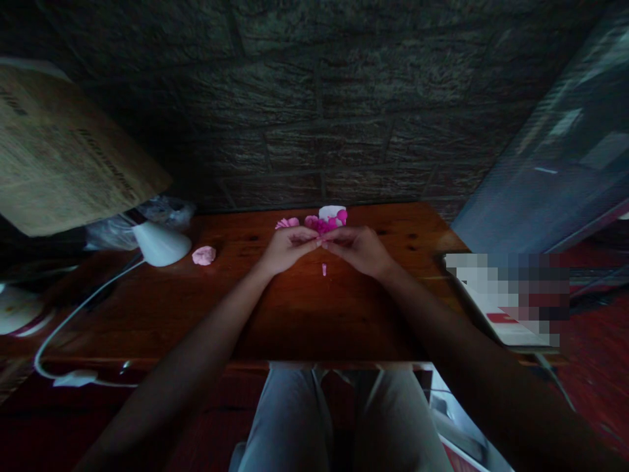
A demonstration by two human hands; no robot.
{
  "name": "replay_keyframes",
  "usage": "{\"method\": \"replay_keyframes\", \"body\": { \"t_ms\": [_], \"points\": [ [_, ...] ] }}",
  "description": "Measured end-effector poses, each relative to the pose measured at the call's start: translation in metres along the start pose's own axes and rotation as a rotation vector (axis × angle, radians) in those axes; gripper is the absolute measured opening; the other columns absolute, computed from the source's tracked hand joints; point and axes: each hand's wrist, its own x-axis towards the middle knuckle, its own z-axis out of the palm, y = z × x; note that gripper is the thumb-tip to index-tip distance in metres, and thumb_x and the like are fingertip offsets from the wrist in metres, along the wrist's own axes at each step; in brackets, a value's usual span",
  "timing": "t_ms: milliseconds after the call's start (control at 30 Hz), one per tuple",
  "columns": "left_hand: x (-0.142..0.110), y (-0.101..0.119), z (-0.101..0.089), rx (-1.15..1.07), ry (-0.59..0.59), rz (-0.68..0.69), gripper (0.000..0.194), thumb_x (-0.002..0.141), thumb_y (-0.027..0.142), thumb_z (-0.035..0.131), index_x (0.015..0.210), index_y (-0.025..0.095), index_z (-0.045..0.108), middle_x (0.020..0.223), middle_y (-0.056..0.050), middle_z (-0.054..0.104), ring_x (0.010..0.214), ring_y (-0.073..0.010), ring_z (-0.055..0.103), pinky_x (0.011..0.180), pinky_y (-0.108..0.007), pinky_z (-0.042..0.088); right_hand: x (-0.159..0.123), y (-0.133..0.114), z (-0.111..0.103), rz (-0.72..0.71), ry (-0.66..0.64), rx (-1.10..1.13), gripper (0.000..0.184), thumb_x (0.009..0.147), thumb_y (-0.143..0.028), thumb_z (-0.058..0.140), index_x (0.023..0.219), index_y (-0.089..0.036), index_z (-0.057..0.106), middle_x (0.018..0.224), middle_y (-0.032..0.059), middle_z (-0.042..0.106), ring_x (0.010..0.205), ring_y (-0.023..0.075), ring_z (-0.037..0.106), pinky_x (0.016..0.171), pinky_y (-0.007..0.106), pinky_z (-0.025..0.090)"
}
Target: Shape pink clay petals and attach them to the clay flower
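My left hand (291, 248) and my right hand (361, 249) meet over the middle of the wooden table (236, 288). Their fingertips are pinched together around a small pink bit that looks like modelling clay; its shape is mostly hidden. Just beyond the fingers is a bright magenta cluster (330, 225) in front of a white piece (330, 210). Ridged light pink pieces (286, 223) lie behind my left hand. A tiny pink strip (324, 269) rests on the wood nearer to me, below the fingertips. Farther left sits a pale pink lump (204, 255).
A lamp with a white cone-shaped base (162, 244) and a printed paper-like shade (73, 144) stands at left. Its white cord (69, 328) runs over the table's front edge. A partly blurred-out flat object (521, 334) lies at right. A dark brick wall (304, 105) rises behind.
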Motion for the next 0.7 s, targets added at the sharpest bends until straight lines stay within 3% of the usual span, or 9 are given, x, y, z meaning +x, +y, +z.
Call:
{"method": "replay_keyframes", "body": {
  "t_ms": [100,200,500,700],
  "points": [
    [-0.0004,0.0025,0.0005,-0.006,-0.027,-0.033,0.021,0.083,0.036,0.075,0.086,0.016,0.076,0.078,-0.004,0.075,0.070,-0.0133,0.066,0.070,-0.027,0.055,-0.0003,-0.0027,-0.0005,-0.008,0.013,-0.056,0.011,0.085,-0.026,0.072,0.091,-0.025,0.081,0.093,0.0014,0.081,0.083,0.0184,0.074,0.082,0.032,0.056],
    [-0.0010,0.0036,0.0012,-0.037,-0.038,-0.034,0.020,0.083,0.035,0.074,0.088,0.016,0.076,0.082,-0.005,0.076,0.067,-0.0114,0.064,0.065,-0.025,0.053,-0.0006,-0.0041,-0.0007,-0.012,0.033,-0.083,0.012,0.085,-0.024,0.071,0.091,-0.024,0.081,0.093,0.0021,0.082,0.081,0.0189,0.075,0.081,0.032,0.056],
    [-0.0019,0.0007,0.0015,-0.024,-0.087,0.010,0.022,0.085,0.036,0.071,0.095,0.017,0.072,0.090,-0.007,0.076,0.074,-0.0139,0.067,0.067,-0.026,0.054,-0.0010,-0.0056,0.0000,-0.014,0.056,-0.100,0.013,0.083,-0.022,0.068,0.084,-0.024,0.081,0.087,0.0001,0.082,0.077,0.0180,0.074,0.079,0.030,0.055],
    [-0.0037,0.0028,0.0027,0.036,-0.103,0.035,0.016,0.089,0.033,0.065,0.093,0.018,0.069,0.087,-0.005,0.074,0.076,-0.0145,0.067,0.069,-0.026,0.055,-0.0027,-0.0108,-0.0014,-0.023,0.029,-0.138,0.013,0.084,-0.031,0.070,0.084,-0.025,0.081,0.085,-0.0002,0.081,0.073,0.0166,0.072,0.075,0.029,0.054]
  ]
}}
